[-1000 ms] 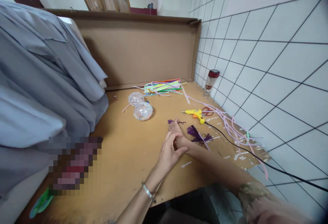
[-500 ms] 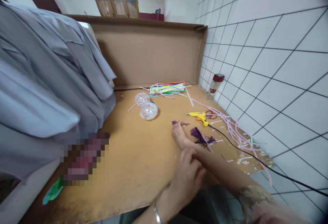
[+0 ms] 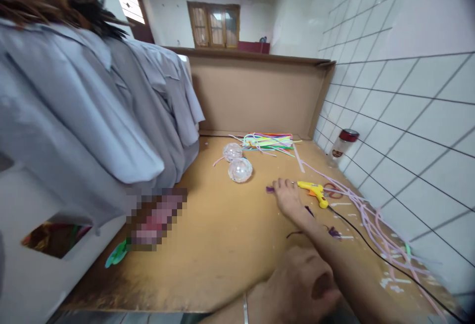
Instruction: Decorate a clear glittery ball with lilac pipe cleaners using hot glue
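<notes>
Counts by kind, with clock positions from the view's centre: two hands, the right hand (image 3: 288, 199) at 4 o'clock and the left hand (image 3: 306, 277) at 5; two clear balls (image 3: 240, 170), centre to 6; one glue gun (image 3: 312, 188) and one pair of scissors (image 3: 333, 191), 4; one jar (image 3: 339, 149), 3; one bundle of coloured stems (image 3: 267, 141), 3; purple fringed pieces (image 3: 334, 233), 4, partly covered, number indeterminable.

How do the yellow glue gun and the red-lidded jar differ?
The glue gun is yellow; the jar is clear below its red lid. The glue gun lies on its side near the right hand; the jar stands upright by the wall. The glue gun has a black cable; the jar shows none. Both rest on the tabletop.
</notes>
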`<state>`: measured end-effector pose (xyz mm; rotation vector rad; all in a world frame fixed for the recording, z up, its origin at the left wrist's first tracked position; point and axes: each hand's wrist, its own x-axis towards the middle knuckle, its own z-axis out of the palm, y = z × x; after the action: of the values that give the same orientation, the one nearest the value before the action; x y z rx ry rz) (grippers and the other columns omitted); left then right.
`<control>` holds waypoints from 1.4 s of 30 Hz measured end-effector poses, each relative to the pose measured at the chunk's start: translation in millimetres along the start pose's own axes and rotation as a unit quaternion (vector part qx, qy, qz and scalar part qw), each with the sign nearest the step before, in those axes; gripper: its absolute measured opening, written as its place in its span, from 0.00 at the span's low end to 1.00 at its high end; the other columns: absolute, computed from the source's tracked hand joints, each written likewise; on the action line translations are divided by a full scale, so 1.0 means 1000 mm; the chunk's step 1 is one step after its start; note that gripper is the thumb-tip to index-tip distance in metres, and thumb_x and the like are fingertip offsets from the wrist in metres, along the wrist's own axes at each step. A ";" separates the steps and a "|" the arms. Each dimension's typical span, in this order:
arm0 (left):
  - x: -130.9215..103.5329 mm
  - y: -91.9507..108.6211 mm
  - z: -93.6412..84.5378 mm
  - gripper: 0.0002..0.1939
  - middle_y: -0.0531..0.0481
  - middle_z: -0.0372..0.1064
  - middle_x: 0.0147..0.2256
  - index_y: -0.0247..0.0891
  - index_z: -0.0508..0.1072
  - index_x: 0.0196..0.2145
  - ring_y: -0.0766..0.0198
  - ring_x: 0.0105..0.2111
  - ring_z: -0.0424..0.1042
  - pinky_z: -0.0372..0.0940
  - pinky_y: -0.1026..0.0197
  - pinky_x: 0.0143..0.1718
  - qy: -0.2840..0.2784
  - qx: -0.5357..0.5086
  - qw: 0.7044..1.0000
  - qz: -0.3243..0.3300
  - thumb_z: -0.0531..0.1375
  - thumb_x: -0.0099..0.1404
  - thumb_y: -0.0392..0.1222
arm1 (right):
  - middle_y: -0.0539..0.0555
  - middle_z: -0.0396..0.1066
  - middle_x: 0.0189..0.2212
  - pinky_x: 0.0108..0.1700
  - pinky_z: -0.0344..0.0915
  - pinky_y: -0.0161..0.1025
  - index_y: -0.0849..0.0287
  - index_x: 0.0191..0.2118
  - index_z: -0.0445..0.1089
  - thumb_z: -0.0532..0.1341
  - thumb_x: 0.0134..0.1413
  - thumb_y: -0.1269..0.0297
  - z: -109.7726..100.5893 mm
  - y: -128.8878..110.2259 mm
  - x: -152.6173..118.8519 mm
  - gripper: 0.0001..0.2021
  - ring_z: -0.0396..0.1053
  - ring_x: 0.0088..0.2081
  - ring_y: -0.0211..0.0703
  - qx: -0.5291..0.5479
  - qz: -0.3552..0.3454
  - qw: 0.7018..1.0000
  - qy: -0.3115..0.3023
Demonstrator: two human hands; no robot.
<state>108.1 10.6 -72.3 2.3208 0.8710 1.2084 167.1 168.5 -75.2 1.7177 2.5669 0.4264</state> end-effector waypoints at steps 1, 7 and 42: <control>0.008 -0.008 -0.013 0.09 0.48 0.72 0.35 0.41 0.70 0.37 0.58 0.38 0.71 0.69 0.55 0.43 0.050 0.034 0.998 -0.032 0.62 0.59 0.43 | 0.70 0.64 0.56 0.50 0.60 0.53 0.64 0.60 0.61 0.48 0.63 0.72 -0.004 0.005 0.006 0.21 0.64 0.54 0.56 0.018 0.020 0.999 0.018; 0.074 -0.101 -0.130 0.44 0.32 0.44 0.67 0.42 0.58 0.62 0.30 0.65 0.48 0.53 0.28 0.57 0.160 0.284 0.891 -0.316 0.70 0.50 0.48 | 0.67 0.54 0.64 0.57 0.53 0.60 0.62 0.65 0.53 0.53 0.62 0.56 -0.023 0.043 0.024 0.28 0.50 0.63 0.62 0.087 0.132 0.985 0.072; 0.019 -0.192 -0.205 0.35 0.34 0.56 0.58 0.39 0.62 0.60 0.41 0.55 0.62 0.66 0.45 0.50 0.159 0.424 0.768 -0.452 0.65 0.56 0.42 | 0.66 0.71 0.32 0.34 0.63 0.43 0.72 0.41 0.71 0.49 0.63 0.71 0.074 0.122 -0.059 0.15 0.72 0.34 0.53 -0.033 0.242 0.968 0.064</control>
<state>-120.1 174.9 -58.4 1.6552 2.6914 0.7963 313.2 174.4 -124.6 2.3572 2.1494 0.6422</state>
